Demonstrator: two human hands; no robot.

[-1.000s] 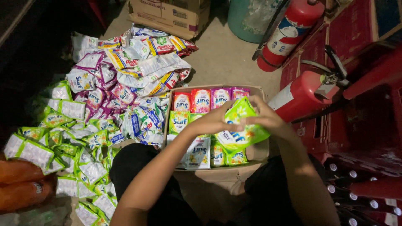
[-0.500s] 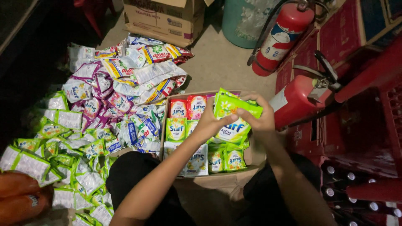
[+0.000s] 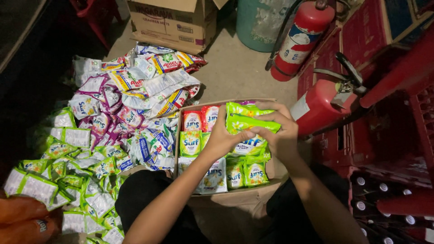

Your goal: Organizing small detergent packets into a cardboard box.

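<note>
Both hands grasp a bundle of green sachets [image 3: 250,123] just above the open carton [image 3: 235,195]: left hand [image 3: 224,135] underneath, right hand [image 3: 280,131] over its far end; it looks light, soft, probably slippery, best pinched at the edges

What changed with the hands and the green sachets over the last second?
The left hand and right hand kept hold of the green sachet strip, raising it off the packed rows and folding it into a tighter bundle above the cardboard box. The sachets in the box, the loose sachet pile on the floor and the two fire extinguishers stayed as they were.
</note>
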